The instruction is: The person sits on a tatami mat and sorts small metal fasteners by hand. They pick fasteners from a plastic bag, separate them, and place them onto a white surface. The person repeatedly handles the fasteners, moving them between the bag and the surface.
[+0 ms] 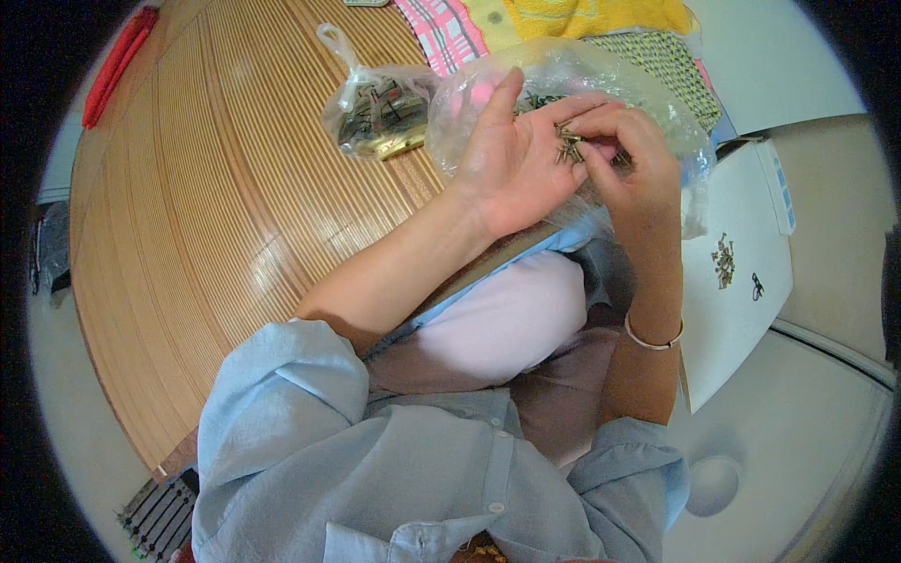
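My left hand (pixel 517 158) lies palm up above a large clear plastic bag (pixel 654 84), with several small brass-coloured screws (pixel 569 144) resting on its palm near the fingers. Over that palm, the thumb and bent fingers of my right hand (pixel 630 151) touch the screws; whether one is pinched between them is hard to tell. A second heap of similar screws (pixel 723 262) lies on a white board (pixel 739 338) at the right, beside a small black item (pixel 757 286). Dark pieces show inside the large bag, partly hidden by my hands.
A knotted clear bag (pixel 383 112) with dark and gold contents sits left of my hands on a striped bamboo mat (pixel 281 176). Folded patterned cloths (pixel 598 17) lie at the far edge. A red object (pixel 120 67) is at the upper left.
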`<action>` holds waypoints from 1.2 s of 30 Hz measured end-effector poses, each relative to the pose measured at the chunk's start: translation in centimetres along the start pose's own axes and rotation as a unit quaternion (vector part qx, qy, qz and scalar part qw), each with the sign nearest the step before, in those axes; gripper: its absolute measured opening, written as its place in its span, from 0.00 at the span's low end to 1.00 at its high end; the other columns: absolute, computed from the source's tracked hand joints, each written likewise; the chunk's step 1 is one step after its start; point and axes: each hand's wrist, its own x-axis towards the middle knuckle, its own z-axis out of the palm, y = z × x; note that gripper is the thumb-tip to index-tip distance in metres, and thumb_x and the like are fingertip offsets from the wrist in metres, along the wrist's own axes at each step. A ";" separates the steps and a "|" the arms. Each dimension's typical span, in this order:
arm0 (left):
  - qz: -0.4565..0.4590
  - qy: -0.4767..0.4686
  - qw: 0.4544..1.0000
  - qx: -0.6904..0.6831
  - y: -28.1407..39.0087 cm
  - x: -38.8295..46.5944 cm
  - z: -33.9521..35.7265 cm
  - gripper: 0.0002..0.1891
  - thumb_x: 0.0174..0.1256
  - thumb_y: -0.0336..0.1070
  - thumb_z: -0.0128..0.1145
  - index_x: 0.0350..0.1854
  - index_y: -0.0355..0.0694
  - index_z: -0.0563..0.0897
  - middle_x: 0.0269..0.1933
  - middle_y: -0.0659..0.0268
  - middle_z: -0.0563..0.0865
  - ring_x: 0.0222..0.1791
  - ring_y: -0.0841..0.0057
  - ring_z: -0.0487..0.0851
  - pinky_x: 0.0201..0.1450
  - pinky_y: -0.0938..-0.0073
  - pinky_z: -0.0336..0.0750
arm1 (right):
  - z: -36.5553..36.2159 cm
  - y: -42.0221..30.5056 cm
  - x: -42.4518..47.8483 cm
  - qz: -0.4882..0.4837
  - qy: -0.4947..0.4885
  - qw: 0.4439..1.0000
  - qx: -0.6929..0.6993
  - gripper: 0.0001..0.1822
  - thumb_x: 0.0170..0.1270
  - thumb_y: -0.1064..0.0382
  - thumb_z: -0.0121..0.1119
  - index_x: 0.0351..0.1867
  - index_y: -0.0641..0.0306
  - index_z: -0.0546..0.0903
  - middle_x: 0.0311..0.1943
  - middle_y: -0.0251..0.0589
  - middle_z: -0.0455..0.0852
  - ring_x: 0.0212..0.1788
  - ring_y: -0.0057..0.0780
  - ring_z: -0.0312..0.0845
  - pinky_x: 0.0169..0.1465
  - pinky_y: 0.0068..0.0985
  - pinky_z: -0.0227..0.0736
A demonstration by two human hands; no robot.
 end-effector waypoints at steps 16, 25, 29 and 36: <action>0.049 0.098 0.988 0.113 -2.0 -0.2 -0.1 0.15 0.69 0.31 0.51 0.53 0.28 0.73 0.53 0.54 0.79 0.53 0.65 0.79 0.60 0.68 0.76 | -0.8 -0.1 -0.5 0.023 0.085 0.996 0.034 0.06 0.53 0.73 0.60 0.33 0.66 0.78 0.30 0.41 0.81 0.29 0.32 0.77 0.35 0.26 0.73; 0.000 0.110 0.990 0.084 -2.1 -0.5 -0.3 0.10 0.68 0.32 0.53 0.47 0.34 0.77 0.46 0.60 0.82 0.46 0.76 0.81 0.51 0.74 0.79 | -0.4 -0.9 -0.6 0.021 0.110 0.993 0.027 0.09 0.51 0.74 0.62 0.35 0.65 0.78 0.29 0.40 0.80 0.31 0.31 0.77 0.37 0.26 0.74; -0.013 0.086 0.993 0.085 -1.8 -0.5 -0.7 0.16 0.69 0.34 0.53 0.56 0.34 0.74 0.56 0.58 0.79 0.55 0.72 0.79 0.56 0.70 0.78 | -0.5 -1.3 -0.5 0.035 0.119 0.990 0.065 0.13 0.51 0.74 0.62 0.41 0.65 0.78 0.31 0.40 0.81 0.33 0.30 0.79 0.40 0.25 0.74; -0.027 0.061 0.994 0.086 -1.5 -0.6 -0.1 0.18 0.69 0.34 0.53 0.58 0.34 0.73 0.57 0.60 0.78 0.56 0.71 0.78 0.57 0.68 0.76 | -0.5 -1.4 -0.6 0.039 0.117 0.987 0.107 0.16 0.51 0.75 0.62 0.45 0.64 0.78 0.33 0.40 0.82 0.35 0.29 0.80 0.41 0.26 0.75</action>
